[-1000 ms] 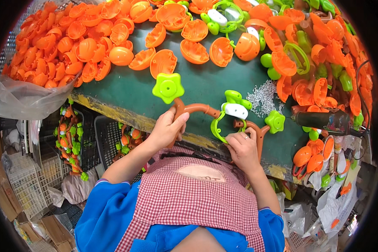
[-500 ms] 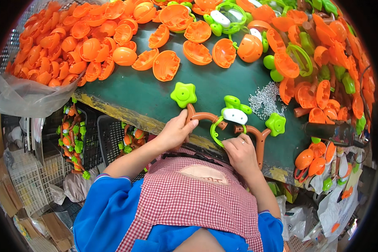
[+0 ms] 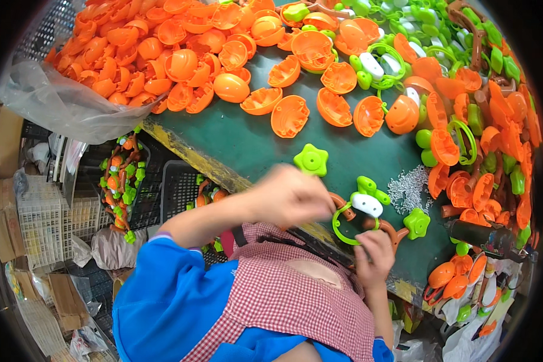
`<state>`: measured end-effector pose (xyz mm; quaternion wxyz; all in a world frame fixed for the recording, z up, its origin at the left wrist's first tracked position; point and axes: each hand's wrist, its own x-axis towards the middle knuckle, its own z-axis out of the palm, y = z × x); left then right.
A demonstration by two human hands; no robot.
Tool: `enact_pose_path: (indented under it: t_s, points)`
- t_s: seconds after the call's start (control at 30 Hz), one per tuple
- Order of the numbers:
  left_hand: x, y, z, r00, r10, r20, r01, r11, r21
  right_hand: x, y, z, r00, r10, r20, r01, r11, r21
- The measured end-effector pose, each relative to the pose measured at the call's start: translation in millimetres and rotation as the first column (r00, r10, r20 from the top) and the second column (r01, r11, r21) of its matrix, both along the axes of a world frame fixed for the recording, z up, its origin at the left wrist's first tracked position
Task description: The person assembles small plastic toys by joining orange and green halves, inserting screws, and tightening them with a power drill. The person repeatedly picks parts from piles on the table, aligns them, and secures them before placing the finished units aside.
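A green plastic ring (image 3: 338,227) with a white oval piece (image 3: 367,205) and green knobs (image 3: 371,188) lies near the table's front edge. My right hand (image 3: 377,256) has its fingers curled at the ring's lower end, beside a brown branch-shaped part (image 3: 390,229) with a green star-shaped knob (image 3: 416,224). Smeared by motion, my left hand (image 3: 291,196) is over another brown branch-shaped part (image 3: 340,202), hiding most of it; its grip cannot be made out. Just beyond this hand is a second green star-shaped knob (image 3: 311,160).
Small silver screws (image 3: 409,188) lie in a pile right of the ring. Orange half-shells (image 3: 289,116) spread across the green table (image 3: 247,139), heaped at far left and right. A dark tool (image 3: 482,236) is at the right edge. Black crates (image 3: 178,187) stand below left.
The view has shifted, so the table's things appear lower and further right. My left hand has moved across the left brown part, which it held before by its outer end.
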<state>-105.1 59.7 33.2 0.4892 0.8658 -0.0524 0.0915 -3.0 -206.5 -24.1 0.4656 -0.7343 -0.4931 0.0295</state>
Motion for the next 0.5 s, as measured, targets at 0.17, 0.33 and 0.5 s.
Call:
enact_pose_path:
  t_s: [0.17, 0.33, 0.5]
  points:
    - [44.5, -108.8, 13.9, 0.608, -0.758, -0.235, 0.79, 0.606, 0.088, 28.5, 79.8, 67.4, 0.836, 0.434, -0.335, -0.4, 0.901, 0.168]
    - [62.2, -147.4, -21.1, 0.499, -0.811, -0.304, 0.851, 0.392, 0.35, 6.2, 125.5, 98.2, 0.78, 0.626, 0.018, -0.623, 0.778, -0.081]
    - [59.7, -152.2, -32.8, 0.48, -0.807, -0.344, 0.855, 0.344, 0.388, 7.8, 120.4, 93.2, 0.728, 0.66, 0.186, -0.646, 0.751, -0.135]
